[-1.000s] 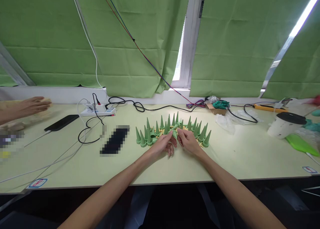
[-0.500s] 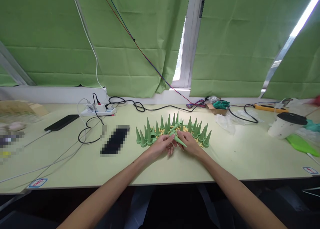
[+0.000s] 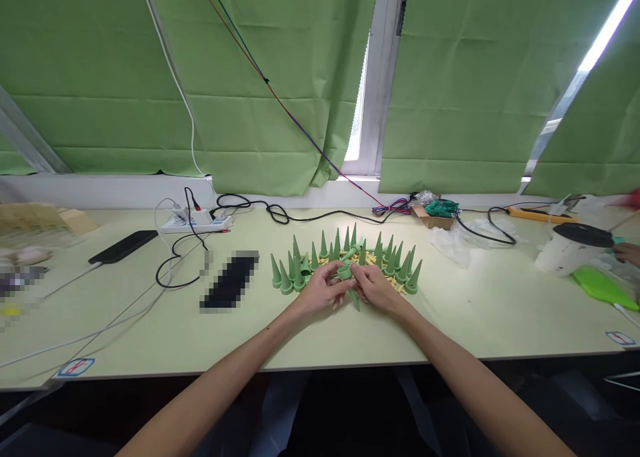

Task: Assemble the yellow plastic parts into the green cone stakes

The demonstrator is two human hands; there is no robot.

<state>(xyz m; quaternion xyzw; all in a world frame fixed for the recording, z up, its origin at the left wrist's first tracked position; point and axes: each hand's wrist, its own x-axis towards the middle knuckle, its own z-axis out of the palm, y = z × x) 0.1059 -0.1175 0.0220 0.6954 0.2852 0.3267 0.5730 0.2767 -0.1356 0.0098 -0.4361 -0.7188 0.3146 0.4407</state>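
Observation:
A green cone [image 3: 345,272] is held between my two hands, its open round base up and its tip pointing down toward the table's front edge. My left hand [image 3: 325,288] grips it from the left, fingers curled round it. From the right, the fingers of my right hand [image 3: 371,284] are closed at its base. Just beyond the hands, several green cones [image 3: 411,280] stand upright in a curved group. Small yellow pieces [image 3: 370,258] lie scattered among them, and a few green cones lie on their sides there.
On the table [image 3: 400,330], a dark blurred-out object [image 3: 230,280], a black phone [image 3: 123,246] and a power strip [image 3: 197,223] lie left. Right are a black-lidded cup [image 3: 573,249], a bright green object [image 3: 605,288], plastic bags [image 3: 450,244] and another person's hand [image 3: 627,252].
The held cone has turned so its open base faces up and its tip points more toward me. Another person's hand has come into view at the right edge.

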